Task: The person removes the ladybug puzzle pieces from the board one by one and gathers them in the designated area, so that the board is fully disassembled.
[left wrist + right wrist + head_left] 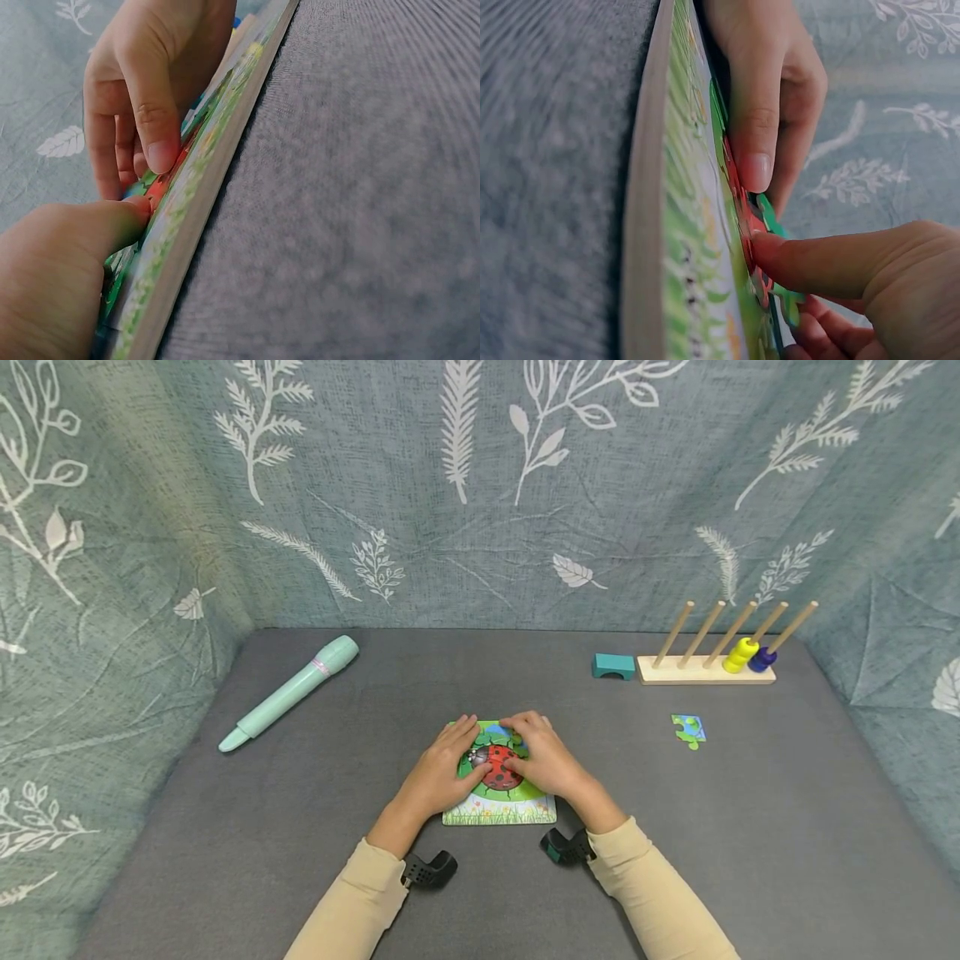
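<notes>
Under both hands: ladybug jigsaw puzzle (498, 814), flat on the gray tabletop (480, 893).
Left hand (442, 772): fingers extended along the puzzle's left side, thumb tip on the ladybug.
Right hand (551, 760): pinching a slightly raised red-and-green piece (789, 306), fingers bent.
Forearms: angled inward, wrists apart, thumbs nearly meeting.
</notes>
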Tool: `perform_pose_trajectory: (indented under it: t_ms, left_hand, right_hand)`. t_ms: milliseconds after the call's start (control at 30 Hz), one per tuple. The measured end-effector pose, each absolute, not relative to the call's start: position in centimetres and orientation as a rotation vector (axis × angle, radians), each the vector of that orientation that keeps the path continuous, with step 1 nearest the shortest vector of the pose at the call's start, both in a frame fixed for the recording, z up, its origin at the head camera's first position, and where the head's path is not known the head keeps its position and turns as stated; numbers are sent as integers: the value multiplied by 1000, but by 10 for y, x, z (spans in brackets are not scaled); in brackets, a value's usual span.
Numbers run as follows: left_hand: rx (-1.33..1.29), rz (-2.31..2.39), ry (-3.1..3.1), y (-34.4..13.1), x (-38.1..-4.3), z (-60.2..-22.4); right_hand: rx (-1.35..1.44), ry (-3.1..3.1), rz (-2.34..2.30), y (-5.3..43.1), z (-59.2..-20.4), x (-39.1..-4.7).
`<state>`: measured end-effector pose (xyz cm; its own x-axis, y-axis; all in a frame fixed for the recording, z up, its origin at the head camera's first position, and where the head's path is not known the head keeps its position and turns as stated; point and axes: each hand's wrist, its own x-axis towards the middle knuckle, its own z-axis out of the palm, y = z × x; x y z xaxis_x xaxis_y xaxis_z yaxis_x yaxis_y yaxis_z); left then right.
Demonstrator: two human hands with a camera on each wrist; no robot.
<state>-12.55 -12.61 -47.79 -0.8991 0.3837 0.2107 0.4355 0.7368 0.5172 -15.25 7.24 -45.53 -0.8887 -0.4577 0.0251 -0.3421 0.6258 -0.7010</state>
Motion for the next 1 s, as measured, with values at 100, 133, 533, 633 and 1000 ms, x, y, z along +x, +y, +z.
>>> perform_pose_trajectory:
  t_ms: [100,133,533,633,1000]
  left_hand:
    - [-665,-883,-2844,-126,-126,-478]
    - [-661,-885,-2845,-126,-126,-478]
    - [-641,-894,-2860,-125,-126,-479]
    - [-640,-891,-2856,-125,-126,-479]
    - [-634,-888,-2855,-125,-126,-478]
  right_hand:
    - [-682,2710,-1144,73,-456,-152]
    - [-690,2716,-1155,73,-457,-152]
    - [-787,2801,-1204,74,-465,-153]
    - [-792,2802,-1219,74,-465,-154]
    - [-778,2739,-1300,86,-460,-158]
